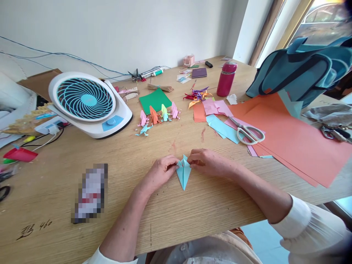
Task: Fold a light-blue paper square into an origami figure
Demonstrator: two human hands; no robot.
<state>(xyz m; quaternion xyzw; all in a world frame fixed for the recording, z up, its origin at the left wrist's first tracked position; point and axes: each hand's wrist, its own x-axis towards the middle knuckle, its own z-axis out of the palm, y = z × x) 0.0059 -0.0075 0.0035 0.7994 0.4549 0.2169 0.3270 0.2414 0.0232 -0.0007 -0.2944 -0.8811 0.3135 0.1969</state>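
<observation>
A light blue folded paper piece, shaped like a narrow kite with its long tip toward me, lies on the wooden table near the front edge. My left hand pinches its upper left side between thumb and fingers. On the opposite side, my right hand grips the upper right flap. Between both hands the folds at the top stand slightly raised. Beyond them sit several small origami figures in a row, among them an orange one, and a blue origami frog in front.
A white fan stands at the left, with a pixelated object nearer me. Scissors rest on paper pieces at the right, beside large orange sheets. Behind are a red bottle, a green sheet and a blue bag.
</observation>
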